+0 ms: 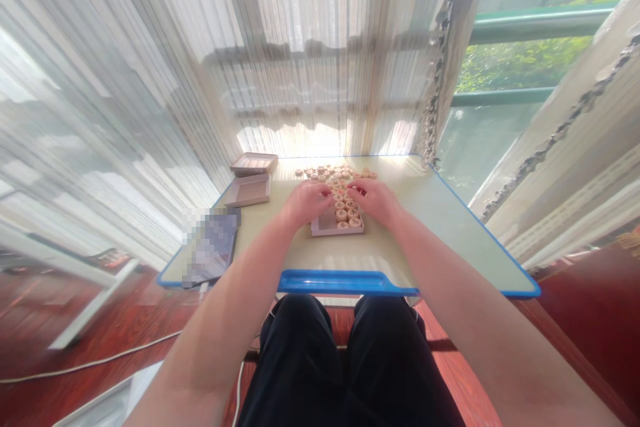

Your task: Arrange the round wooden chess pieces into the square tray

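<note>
A shallow pale box (320,229) sits in the middle of the blue-edged table (440,227), filled with round wooden game pieces (345,213). More wooden pieces (330,172) lie loose behind it. My left hand (305,203) rests at the box's left edge, fingers curled onto pieces. My right hand (376,200) rests at the right edge, fingers bent over the pieces. What the fingertips pinch is too small to make out.
Two shallow box lids (250,190) (254,163) lie at the table's back left. A dark flat item (213,247) lies at the front left corner. Sheer curtains hang behind the table, a window to the right. A white cable (90,363) runs across the red floor.
</note>
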Action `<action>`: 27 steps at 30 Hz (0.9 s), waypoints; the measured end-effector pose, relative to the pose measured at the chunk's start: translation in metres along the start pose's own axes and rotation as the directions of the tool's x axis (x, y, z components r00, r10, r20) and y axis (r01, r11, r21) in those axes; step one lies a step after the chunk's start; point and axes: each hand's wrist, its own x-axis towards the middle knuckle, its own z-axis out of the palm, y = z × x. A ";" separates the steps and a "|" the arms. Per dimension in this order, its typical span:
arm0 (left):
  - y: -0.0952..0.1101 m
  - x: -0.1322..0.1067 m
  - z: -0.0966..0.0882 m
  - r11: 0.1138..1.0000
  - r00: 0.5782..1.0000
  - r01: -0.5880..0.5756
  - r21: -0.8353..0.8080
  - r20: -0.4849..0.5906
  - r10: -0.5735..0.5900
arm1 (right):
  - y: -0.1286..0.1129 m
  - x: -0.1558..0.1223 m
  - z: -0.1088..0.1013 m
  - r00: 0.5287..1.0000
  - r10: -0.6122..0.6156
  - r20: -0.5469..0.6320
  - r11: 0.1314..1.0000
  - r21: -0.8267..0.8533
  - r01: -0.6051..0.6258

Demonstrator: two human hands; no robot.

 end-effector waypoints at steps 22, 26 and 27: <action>0.009 0.001 0.000 0.990 0.980 -0.131 -0.043 -0.155 0.123 | -0.020 0.000 0.002 0.997 0.078 0.015 0.862 0.502 -0.075; 0.007 0.001 0.001 0.991 0.976 -0.133 -0.016 -0.175 0.129 | -0.020 0.000 0.002 0.995 0.100 0.028 0.838 0.536 -0.100; 0.007 0.001 0.002 0.991 0.977 -0.131 -0.013 -0.174 0.127 | -0.019 0.001 0.002 0.993 0.110 0.031 0.832 0.544 -0.109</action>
